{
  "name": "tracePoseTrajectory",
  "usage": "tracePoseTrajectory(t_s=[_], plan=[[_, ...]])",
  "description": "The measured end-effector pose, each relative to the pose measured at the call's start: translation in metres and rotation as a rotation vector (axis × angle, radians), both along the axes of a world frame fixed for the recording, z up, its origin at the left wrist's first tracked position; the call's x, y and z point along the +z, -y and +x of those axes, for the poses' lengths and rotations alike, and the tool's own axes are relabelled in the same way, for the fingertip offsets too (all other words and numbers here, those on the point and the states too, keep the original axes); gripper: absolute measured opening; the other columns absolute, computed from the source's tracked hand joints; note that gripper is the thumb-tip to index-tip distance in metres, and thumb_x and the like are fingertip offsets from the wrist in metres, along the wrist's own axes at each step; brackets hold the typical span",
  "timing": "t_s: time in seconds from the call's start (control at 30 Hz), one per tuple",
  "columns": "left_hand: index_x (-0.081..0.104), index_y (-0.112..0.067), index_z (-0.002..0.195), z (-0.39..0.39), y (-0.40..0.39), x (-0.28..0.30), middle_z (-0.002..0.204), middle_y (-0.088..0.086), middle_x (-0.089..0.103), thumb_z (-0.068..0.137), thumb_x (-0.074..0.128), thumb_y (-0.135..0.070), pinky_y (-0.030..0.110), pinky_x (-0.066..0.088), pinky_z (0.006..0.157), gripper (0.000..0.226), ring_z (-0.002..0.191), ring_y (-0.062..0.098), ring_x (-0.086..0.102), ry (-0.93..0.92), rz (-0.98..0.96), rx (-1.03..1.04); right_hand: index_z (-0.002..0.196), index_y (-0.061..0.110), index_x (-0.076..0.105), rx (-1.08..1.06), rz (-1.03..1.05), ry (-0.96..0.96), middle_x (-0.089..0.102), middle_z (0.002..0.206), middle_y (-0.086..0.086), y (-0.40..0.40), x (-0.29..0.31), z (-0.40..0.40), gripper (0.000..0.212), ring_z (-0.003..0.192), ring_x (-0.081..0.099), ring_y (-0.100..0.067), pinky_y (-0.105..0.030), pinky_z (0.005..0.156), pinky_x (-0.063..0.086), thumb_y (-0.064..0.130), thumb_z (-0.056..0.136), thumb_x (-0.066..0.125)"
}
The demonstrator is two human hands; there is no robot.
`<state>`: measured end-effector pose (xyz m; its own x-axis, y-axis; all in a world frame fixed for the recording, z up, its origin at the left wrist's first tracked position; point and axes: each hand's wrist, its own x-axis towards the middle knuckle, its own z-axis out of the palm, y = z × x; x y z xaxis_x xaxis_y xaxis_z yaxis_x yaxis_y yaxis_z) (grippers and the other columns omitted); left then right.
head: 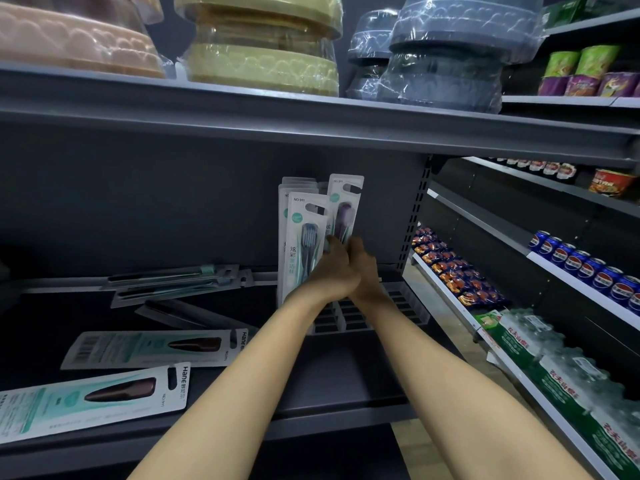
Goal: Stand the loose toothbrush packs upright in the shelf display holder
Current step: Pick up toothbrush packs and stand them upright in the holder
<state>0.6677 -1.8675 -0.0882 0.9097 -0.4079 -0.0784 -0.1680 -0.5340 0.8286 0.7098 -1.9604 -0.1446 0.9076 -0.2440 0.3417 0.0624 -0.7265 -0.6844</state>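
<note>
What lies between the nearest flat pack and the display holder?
Head view: one more flat pack, then both forearms crossing before the display holder.

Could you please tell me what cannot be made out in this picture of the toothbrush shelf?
- Head view: the fingertips of the left hand and right hand are hidden by the hands' own backs, so the exact grip on the upright packs is unclear.
- The display holder is partly covered by both forearms.
- The nearest loose pack is cut off by the left edge.
- Its small print is too blurred to read.
</note>
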Motion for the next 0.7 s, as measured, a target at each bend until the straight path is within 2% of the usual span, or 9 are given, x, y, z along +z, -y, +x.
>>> tracePoseTrajectory(t_s=[0.13,0.33,0.47,0.53,0.6,0.7], plan=[[-0.017,-0.011,0.146,-0.0002,-0.0016,0.0001,0.155,0.016,0.016,0.094,0.029,-0.004,0.032,0.034,0.106,0.069,0.137,0.028,0.032,-0.004,-0.003,-0.006,0.085,0.008,0.033,-0.008,0.0,0.002,0.037,0.062,0.002,0.0007,0.0027,-0.0016,0.014,0.055,0.039,-0.013,-0.023,0.044,0.029,0.007,0.091,0.045],[-0.016,-0.011,0.146,0.0016,-0.0021,0.0006,0.156,0.015,0.013,0.095,0.029,-0.004,0.03,0.032,0.106,0.069,0.14,0.027,0.027,-0.012,-0.022,-0.006,0.086,0.009,0.033,-0.004,0.013,-0.004,0.038,0.062,0.002,-0.0012,0.0034,-0.0025,0.014,0.064,0.045,-0.02,-0.026,0.045,0.031,0.008,0.091,0.046],[-0.018,-0.01,0.145,0.0016,0.0003,-0.0012,0.155,0.017,0.014,0.094,0.028,-0.002,0.03,0.034,0.105,0.069,0.139,0.027,0.029,-0.008,-0.007,-0.001,0.09,0.01,0.032,-0.003,0.009,-0.02,0.041,0.064,0.001,-0.0051,0.0062,-0.0051,0.016,0.071,0.05,-0.023,-0.03,0.058,0.034,0.014,0.093,0.047],[-0.018,-0.009,0.145,0.0014,0.0014,-0.0008,0.155,0.017,0.014,0.094,0.027,-0.002,0.031,0.033,0.105,0.069,0.139,0.028,0.028,-0.01,-0.009,-0.001,0.091,0.01,0.031,-0.001,0.006,-0.017,0.047,0.072,-0.005,-0.0066,0.0077,-0.0071,0.017,0.073,0.052,-0.025,-0.031,0.06,0.035,0.016,0.094,0.047],[-0.018,-0.009,0.145,0.0018,0.0015,-0.0003,0.155,0.017,0.014,0.094,0.027,-0.002,0.03,0.034,0.104,0.069,0.139,0.028,0.028,-0.015,-0.012,0.003,0.091,0.01,0.031,-0.003,0.005,-0.007,0.049,0.078,-0.01,-0.0069,0.0076,-0.0083,0.018,0.072,0.052,-0.024,-0.031,0.059,0.034,0.016,0.094,0.047],[-0.017,-0.01,0.146,0.0027,0.0,-0.0006,0.155,0.016,0.014,0.095,0.029,-0.004,0.028,0.034,0.103,0.069,0.139,0.027,0.029,-0.013,-0.005,0.009,0.087,0.009,0.032,-0.019,0.018,0.027,0.045,0.066,-0.002,-0.0065,0.0036,-0.0064,0.017,0.068,0.051,-0.025,-0.028,0.048,0.03,0.013,0.093,0.047]])
